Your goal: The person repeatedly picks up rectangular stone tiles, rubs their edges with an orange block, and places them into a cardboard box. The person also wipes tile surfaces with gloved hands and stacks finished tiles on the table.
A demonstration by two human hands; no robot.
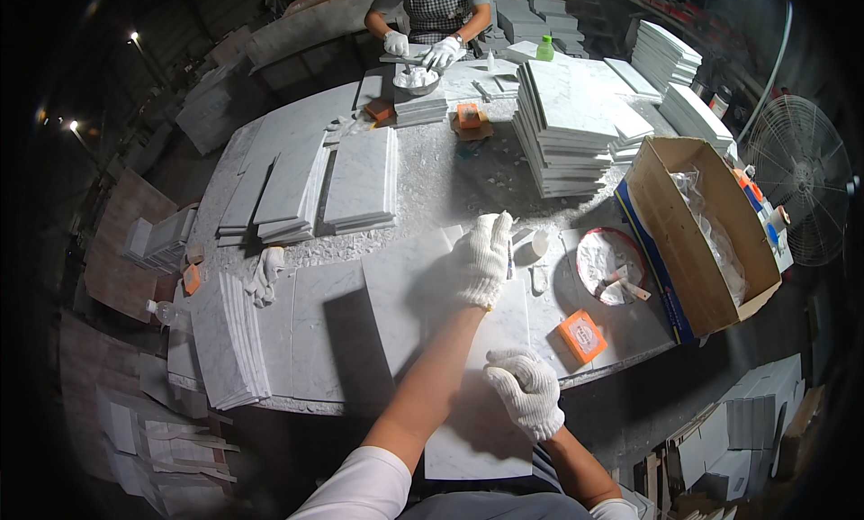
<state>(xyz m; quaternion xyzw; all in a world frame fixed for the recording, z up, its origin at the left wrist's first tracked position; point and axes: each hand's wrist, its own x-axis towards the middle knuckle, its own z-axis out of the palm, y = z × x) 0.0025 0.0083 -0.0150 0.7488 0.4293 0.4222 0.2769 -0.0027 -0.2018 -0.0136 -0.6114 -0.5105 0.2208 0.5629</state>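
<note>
My left hand (484, 261), in a white knit glove, reaches over the far part of a pale grey-veined marble tile (481, 443). Its fingers look bunched together, and what they hold, if anything, is hidden. My right hand (525, 392), gloved too, is curled over the tile's right side, closer to my body; its grip hides whatever is inside. The tile's near end juts past the table edge toward my lap. A second marble slab (396, 272) lies to the left. Just right of my left hand are a small white round cup (540, 243) and a whitish tool (539, 280).
Right of my hands are an orange box (581, 336), a red-rimmed bowl (589, 250) of white paste with scrapers and a large carton (720, 277). Tile stacks (562, 142) crowd the dusty table. Across it, a gloved co-worker (430, 52) handles a tile. A fan (801, 178) stands at right.
</note>
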